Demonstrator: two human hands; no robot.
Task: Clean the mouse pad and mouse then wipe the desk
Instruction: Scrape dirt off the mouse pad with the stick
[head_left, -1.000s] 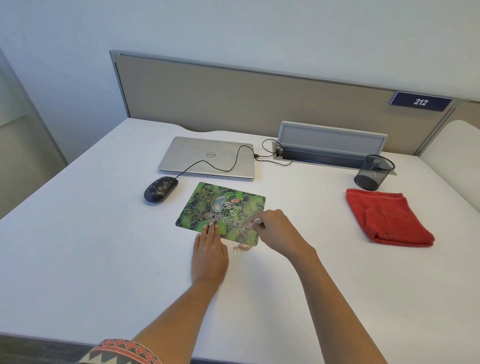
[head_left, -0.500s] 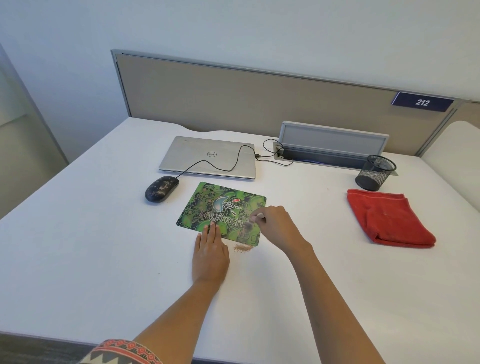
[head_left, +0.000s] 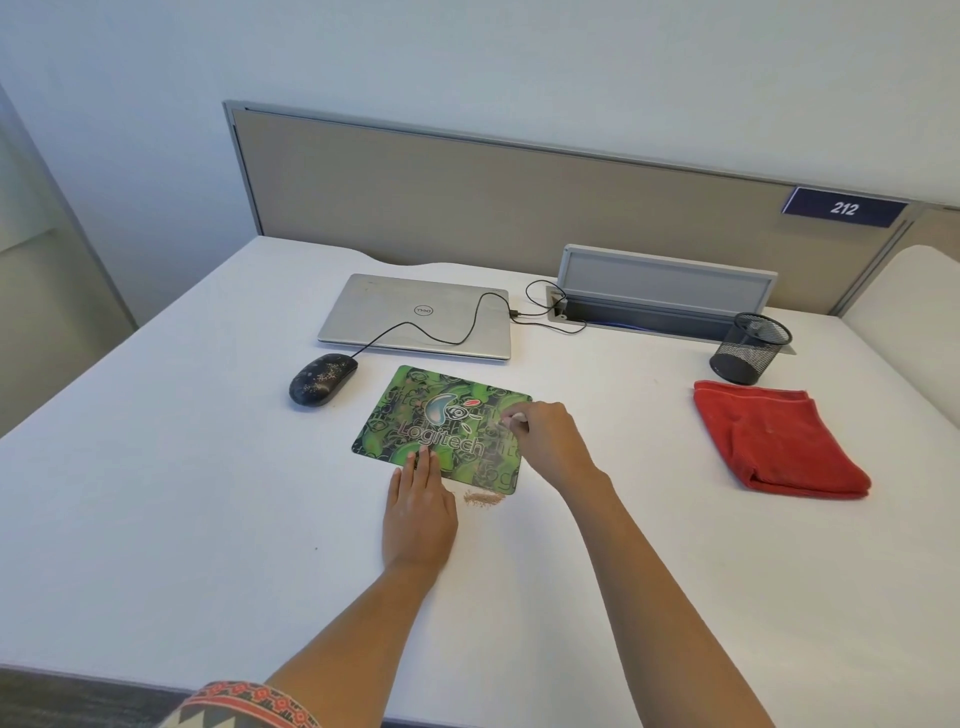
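Head view. Compared with a second ago: right hand (head_left: 550, 441) farther up right edge of mouse pad (head_left: 441, 415), away from near corner; left hand (head_left: 420, 512) unmoved.
Right hand: fingers curled, pinching small white item (head_left: 515, 417), too small to identify, over pad.
Left hand: flat, fingers straight, fingertips pressing pad's near edge.
Brown crumb pile (head_left: 483, 499) on white surface (head_left: 208, 519), just off pad's near edge.
Speckled mouse (head_left: 322, 378) left of pad, corded to closed Dell laptop (head_left: 415, 317).
Folded red cloth (head_left: 774, 441), mesh pen cup (head_left: 750, 347) at right; beige partition (head_left: 467, 197) behind.
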